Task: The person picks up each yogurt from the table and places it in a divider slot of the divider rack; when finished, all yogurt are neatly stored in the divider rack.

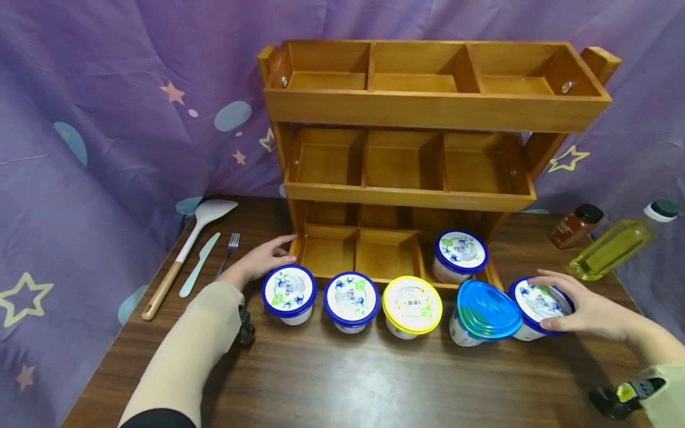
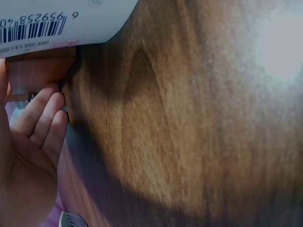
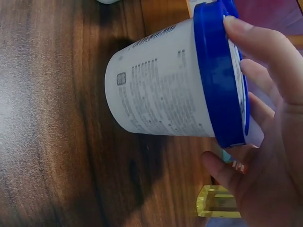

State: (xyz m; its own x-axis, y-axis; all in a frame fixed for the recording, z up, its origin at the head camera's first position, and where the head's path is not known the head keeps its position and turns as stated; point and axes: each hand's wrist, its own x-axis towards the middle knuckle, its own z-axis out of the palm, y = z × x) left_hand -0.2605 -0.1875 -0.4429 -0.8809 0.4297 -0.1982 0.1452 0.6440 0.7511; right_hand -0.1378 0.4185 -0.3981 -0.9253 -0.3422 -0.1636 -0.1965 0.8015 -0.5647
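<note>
My right hand [image 1: 594, 312] spans a blue-lidded yogurt tub [image 1: 540, 306] at the right end of a row, thumb at the near rim and fingers across the lid. The right wrist view shows that tub's white printed side [image 3: 161, 85] and blue rim. My left hand [image 1: 262, 261], fingers extended, reaches to the left side of the wooden rack [image 1: 436, 113], just behind the leftmost blue-lidded tub [image 1: 289, 290]. Along the row stand another blue-lidded tub [image 1: 351, 299], a yellow-lidded tub [image 1: 412, 304] and a tub with a tilted turquoise lid [image 1: 489, 309].
Inside the rack's lowest right compartment sits one more blue-lidded tub [image 1: 460, 252]. To the left lie a white spatula [image 1: 189, 244], a pale green knife [image 1: 200, 264] and a fork [image 1: 230, 246]. A spice jar [image 1: 575, 226] and an oil bottle [image 1: 615, 246] lie at right.
</note>
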